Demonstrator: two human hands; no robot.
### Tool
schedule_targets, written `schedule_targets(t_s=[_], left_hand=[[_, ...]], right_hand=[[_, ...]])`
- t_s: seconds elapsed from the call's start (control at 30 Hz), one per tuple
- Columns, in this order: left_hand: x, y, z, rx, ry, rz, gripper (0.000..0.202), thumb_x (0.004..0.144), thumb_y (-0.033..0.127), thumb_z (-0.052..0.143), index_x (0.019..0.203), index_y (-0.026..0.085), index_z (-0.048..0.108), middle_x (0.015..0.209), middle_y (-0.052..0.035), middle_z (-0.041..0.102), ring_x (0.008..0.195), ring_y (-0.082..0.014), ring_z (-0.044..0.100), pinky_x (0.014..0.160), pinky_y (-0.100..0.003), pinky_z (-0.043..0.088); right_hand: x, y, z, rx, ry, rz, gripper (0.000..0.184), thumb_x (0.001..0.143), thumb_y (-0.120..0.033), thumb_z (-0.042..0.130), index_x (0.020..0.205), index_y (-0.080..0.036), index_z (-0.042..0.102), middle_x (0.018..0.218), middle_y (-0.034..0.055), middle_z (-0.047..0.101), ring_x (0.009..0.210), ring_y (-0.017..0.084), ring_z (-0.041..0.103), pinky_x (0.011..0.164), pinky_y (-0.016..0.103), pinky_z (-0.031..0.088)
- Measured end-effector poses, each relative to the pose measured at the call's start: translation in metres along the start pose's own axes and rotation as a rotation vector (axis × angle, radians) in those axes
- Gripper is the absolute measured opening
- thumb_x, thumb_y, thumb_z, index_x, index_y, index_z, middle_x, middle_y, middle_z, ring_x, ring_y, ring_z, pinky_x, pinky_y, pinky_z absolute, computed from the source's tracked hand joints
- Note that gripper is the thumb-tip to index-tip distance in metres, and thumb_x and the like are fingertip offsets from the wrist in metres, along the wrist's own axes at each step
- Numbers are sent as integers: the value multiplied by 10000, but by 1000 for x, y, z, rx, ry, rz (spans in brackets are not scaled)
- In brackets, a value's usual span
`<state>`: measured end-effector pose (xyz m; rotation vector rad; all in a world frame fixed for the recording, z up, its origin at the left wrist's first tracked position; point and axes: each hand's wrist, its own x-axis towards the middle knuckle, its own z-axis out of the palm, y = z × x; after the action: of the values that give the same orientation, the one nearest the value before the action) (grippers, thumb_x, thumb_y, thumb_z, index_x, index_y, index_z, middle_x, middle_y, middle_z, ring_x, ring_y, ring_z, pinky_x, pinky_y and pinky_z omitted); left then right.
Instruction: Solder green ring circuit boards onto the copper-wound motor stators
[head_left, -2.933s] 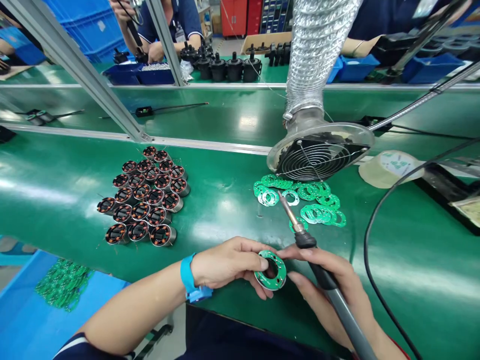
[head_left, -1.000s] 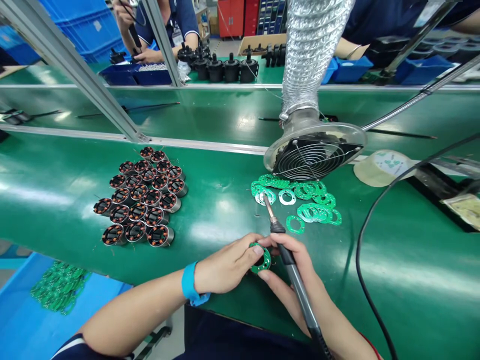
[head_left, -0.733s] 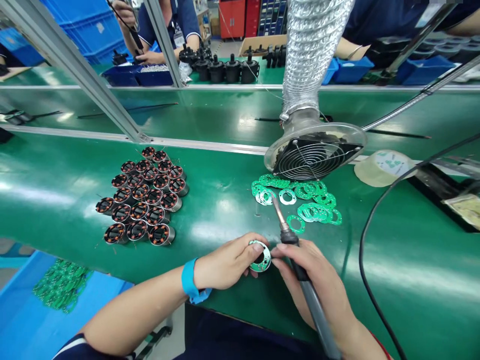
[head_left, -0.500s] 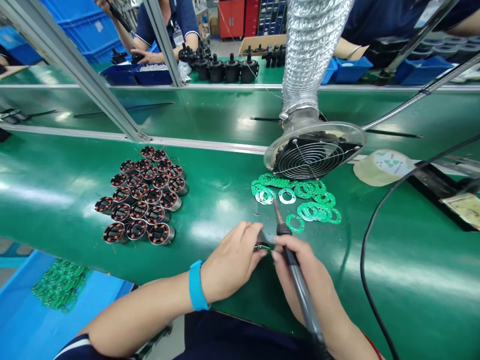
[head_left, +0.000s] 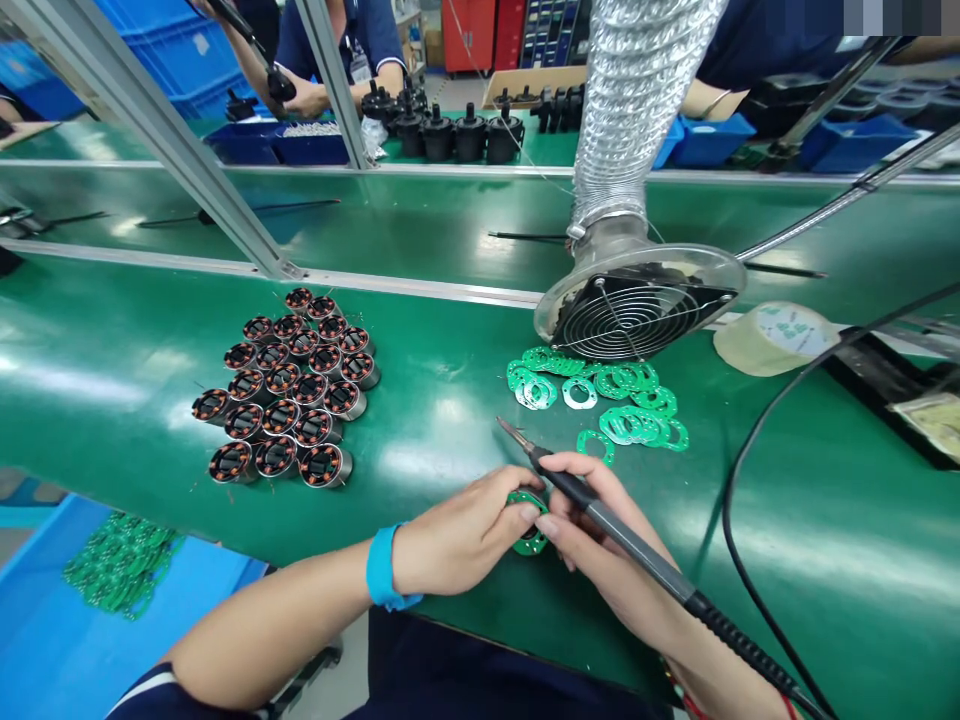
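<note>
My left hand (head_left: 442, 540), with a blue band at the wrist, is closed around a motor stator topped by a green ring-shaped circuit board (head_left: 529, 545). The stator body is mostly hidden by the fingers. In my right hand (head_left: 600, 515) lies a soldering iron (head_left: 645, 553), its bare tip pointing up and left, away from the board. My right thumb and fingertips touch the board's right edge. Beyond the hands lie loose green ring boards (head_left: 637, 426) in overlapping rows. To the left stand several stators (head_left: 282, 416) with copper windings, grouped together.
A fume extractor hood (head_left: 634, 315) on a foil duct hangs above the loose boards. Tape roll (head_left: 776, 338) and black tray (head_left: 862, 385) sit at right; a black cable (head_left: 727, 500) curves nearby. A blue bin (head_left: 202, 585) holds more boards. Co-workers sit across the bench.
The soldering iron has swung from pointing away to pointing up-left. The stator has turned in my hands, so its green board now faces me.
</note>
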<state>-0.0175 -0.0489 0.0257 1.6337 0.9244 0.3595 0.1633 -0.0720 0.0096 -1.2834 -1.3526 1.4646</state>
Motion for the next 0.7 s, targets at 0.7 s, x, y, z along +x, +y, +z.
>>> schedule_targets(t_s=[0.7], left_hand=[[12, 33, -17, -442, -256, -453, 227, 658, 171, 528, 882, 175, 568, 715, 49, 559, 544, -75, 523, 548, -206, 387]], right_hand=[[-12, 8, -15, -578, 34, -880, 602, 830, -93, 545, 1376, -283, 379, 1149, 82, 710, 1153, 239, 615, 941, 467, 494]])
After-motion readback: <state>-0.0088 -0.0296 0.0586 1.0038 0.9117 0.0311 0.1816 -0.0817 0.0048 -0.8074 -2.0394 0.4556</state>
